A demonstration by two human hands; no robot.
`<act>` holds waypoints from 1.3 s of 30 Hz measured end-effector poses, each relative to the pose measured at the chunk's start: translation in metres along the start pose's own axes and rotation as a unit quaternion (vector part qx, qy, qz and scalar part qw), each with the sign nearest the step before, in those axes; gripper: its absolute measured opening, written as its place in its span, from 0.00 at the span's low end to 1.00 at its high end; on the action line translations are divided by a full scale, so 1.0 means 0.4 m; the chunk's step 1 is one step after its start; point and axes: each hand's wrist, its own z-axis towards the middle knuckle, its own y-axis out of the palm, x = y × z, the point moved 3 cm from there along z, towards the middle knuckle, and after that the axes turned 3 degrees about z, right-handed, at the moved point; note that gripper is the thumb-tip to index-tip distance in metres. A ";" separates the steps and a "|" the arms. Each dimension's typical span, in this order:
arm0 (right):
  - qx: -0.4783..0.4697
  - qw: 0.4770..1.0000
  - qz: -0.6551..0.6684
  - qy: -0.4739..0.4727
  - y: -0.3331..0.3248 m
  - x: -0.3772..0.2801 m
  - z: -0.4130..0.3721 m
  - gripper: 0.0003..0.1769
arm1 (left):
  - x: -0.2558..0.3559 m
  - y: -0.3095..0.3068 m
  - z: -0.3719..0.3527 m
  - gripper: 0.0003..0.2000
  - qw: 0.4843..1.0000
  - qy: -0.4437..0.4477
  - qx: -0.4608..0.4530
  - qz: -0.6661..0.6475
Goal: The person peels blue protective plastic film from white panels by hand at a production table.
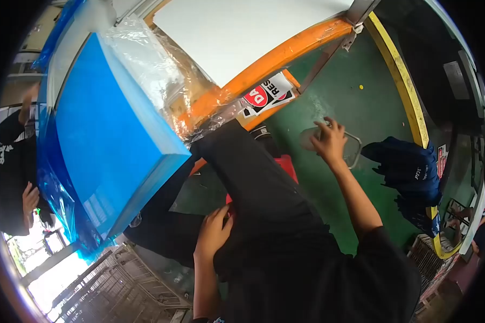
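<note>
My right hand (pixel 330 141) is stretched out to the right over the green floor, its fingers curved round a see-through container (pixel 308 139). A pale loop like a handle (pixel 354 152) shows beside my wrist; the container's lower part blends into the floor. My left hand (pixel 214 232) lies over my dark trousers with the fingers extended, near a red seat (pixel 288 168) partly hidden under my leg. To the left of my legs, a thick stack of bright blue sheets (pixel 110 145) stands close by, partly wrapped in clear film (pixel 145 54).
An orange-edged table (pixel 285 51) carries a large white sheet (pixel 221 32). Printed danger signs (pixel 267 96) lie on a lower shelf. Dark blue cloth (pixel 409 167) hangs on a yellow rail (pixel 401 70) at right. Another person (pixel 13 167) stands at far left; crates (pixel 129 285) are below.
</note>
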 end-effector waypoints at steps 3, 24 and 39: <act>-0.061 0.995 -0.060 0.049 0.183 0.140 -0.005 0.27 | 0.019 0.022 -0.038 0.17 1.000 -0.027 -0.004 0.011; -0.089 0.969 -0.091 0.212 0.574 0.295 0.068 0.42 | -0.007 0.133 0.086 0.31 0.996 -0.061 0.003 -0.064; -0.386 0.721 0.553 0.158 0.076 -0.340 -0.147 0.37 | -0.044 0.117 0.099 0.27 0.985 0.014 -0.003 -0.172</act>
